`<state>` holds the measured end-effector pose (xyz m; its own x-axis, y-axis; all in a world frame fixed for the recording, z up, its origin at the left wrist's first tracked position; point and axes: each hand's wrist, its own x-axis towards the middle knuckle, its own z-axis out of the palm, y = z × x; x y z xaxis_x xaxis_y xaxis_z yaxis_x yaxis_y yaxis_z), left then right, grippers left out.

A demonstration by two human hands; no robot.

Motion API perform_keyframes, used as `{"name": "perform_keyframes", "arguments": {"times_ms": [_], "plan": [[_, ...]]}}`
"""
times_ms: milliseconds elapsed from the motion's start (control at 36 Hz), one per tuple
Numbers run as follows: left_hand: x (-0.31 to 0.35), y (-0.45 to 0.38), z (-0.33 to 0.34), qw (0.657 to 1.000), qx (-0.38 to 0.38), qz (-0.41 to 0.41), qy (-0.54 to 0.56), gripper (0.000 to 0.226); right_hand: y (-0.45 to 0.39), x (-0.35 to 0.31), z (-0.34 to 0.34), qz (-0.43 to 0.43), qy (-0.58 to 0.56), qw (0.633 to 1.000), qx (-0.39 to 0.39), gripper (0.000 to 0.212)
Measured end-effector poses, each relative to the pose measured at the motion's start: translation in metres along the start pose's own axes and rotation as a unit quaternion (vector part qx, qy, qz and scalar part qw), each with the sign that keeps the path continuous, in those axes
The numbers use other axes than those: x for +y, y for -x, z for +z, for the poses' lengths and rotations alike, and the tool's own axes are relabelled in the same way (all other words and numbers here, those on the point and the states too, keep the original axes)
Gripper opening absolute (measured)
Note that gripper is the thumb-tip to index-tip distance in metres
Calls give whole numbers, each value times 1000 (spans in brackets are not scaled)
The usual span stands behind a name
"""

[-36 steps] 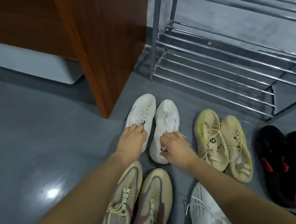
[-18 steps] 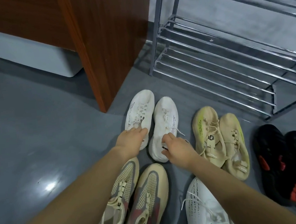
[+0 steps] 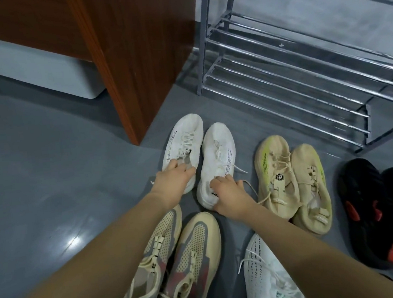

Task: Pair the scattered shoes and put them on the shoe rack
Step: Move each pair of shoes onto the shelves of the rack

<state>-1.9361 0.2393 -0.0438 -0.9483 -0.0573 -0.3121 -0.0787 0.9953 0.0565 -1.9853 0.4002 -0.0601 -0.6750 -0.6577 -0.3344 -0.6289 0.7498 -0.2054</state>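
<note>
On the grey floor, centre: 2 white sneakers side by side, toes toward the shoe rack (image 3: 302, 66)
Left hand (image 3: 174, 182): fingers curled over the heel opening of the left white sneaker (image 3: 183, 145), grasping it
Right hand (image 3: 228, 193): fingers curled over the heel collar of the right white sneaker (image 3: 217, 151), grasping it
Change from 1 s ago: both hands keep the same grasp; the white pair sits slightly higher in view and closer to the rack, the 2 shoes nearly touching
Other pairs: beige-and-green sneakers (image 3: 292, 178) just right of the white pair; black-and-red sneakers (image 3: 376, 208) at far right; mesh tan sneakers (image 3: 177, 258) under the left forearm; a single white sneaker with dotted print (image 3: 267, 276) beneath the right forearm
Surface: grey floor (image 3: 49, 175), smooth, with 1 bright light reflection at left
Room: metal rack with bare rungs at upper right; brown wooden cabinet panel (image 3: 133, 46) at upper centre; white box (image 3: 39, 72) behind it
</note>
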Motion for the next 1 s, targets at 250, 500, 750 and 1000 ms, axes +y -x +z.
{"name": "perform_keyframes", "arguments": {"times_ms": [250,500,750,1000], "plan": [[24,8,-33,996,74,44,-14,48,29,9,-37,-19,-1,998,63,19],[50,-19,-79,992,106,74,1,48,44,43,-87,14,32,993,115,19],[62,-52,-104,989,90,120,-8,52,36,75,-113,55,28,992,114,20],[46,-76,-150,987,57,150,0,50,12,75,-152,97,3,990,102,20]]}}
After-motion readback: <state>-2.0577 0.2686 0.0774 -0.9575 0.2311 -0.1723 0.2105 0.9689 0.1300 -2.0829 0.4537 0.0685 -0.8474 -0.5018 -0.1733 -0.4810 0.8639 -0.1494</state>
